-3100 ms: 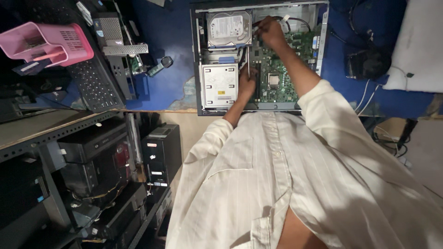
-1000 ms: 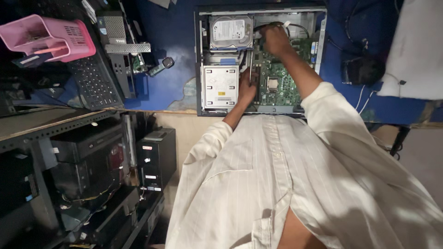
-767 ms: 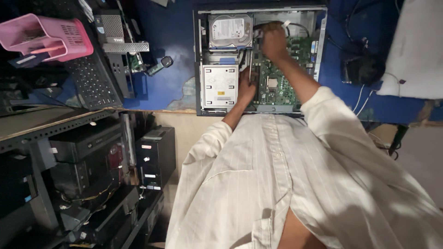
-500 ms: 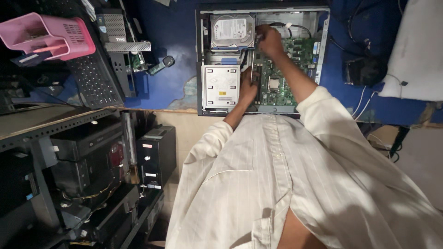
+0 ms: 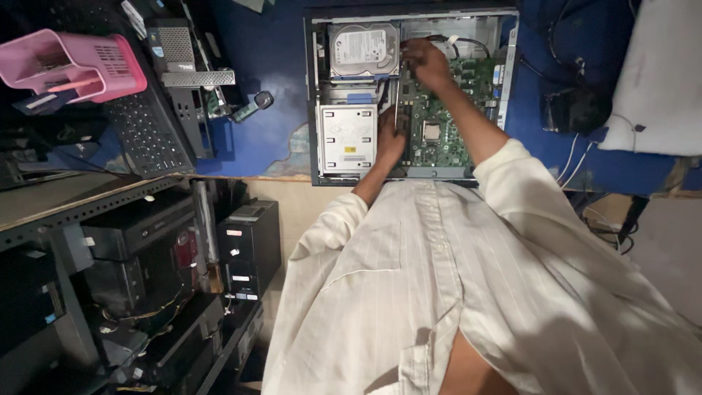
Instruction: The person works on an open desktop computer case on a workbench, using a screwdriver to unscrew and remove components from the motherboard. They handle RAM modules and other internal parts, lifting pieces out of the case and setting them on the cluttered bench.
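There is a single view, from a camera worn on the person's head, looking almost straight down over the chest and the white shirt (image 5: 468, 292), which fills the near half of the frame. The far half takes in the blue table (image 5: 270, 110) with an open computer case (image 5: 504, 88) at centre, seen from well above rather than close up. To the left the view slips past the table's near edge to shelves of dark equipment (image 5: 139, 256) below.
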`<control>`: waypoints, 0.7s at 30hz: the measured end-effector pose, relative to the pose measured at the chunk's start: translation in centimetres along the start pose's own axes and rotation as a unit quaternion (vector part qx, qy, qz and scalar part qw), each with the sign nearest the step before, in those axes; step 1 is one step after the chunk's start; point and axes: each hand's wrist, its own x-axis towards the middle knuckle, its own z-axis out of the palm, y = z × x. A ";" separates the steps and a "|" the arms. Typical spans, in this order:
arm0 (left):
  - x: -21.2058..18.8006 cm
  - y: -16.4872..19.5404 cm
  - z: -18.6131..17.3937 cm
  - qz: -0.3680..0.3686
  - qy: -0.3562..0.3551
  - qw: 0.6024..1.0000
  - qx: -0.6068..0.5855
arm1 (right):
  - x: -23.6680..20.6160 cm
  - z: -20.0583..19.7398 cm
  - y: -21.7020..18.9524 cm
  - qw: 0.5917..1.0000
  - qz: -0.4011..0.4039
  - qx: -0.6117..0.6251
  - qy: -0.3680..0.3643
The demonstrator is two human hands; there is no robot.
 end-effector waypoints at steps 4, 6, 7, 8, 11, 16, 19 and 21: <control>0.1 -0.1 0.1 0.008 0.011 1.000 0.017 | 0.3 -0.7 -0.1 0.985 -0.160 0.055 -0.026; 0.0 -0.2 0.2 0.020 0.012 1.000 0.013 | 0.2 -0.8 0.1 0.970 -0.216 -0.091 0.061; 0.0 -0.2 0.2 0.027 0.012 1.000 0.010 | 0.1 -0.9 0.2 0.983 -0.173 -0.023 0.062; 0.0 -0.2 0.3 0.033 0.017 0.999 0.016 | -0.2 -0.9 0.4 0.989 -0.129 0.045 0.062; 0.1 0.1 0.4 0.058 0.032 0.998 0.022 | -2.1 -1.3 0.8 0.986 -0.095 0.107 0.088; 0.8 0.9 0.3 -0.064 -0.037 0.986 -0.152 | -10.3 -1.6 2.6 0.990 -0.036 0.139 -0.005; 0.7 1.2 0.5 -0.145 -0.043 0.911 -0.383 | -15.6 -0.6 3.9 0.992 -0.115 -0.050 0.000; 0.8 1.5 0.7 -0.102 -0.097 0.879 -0.456 | -17.3 0.4 4.9 0.996 -0.029 0.083 -0.020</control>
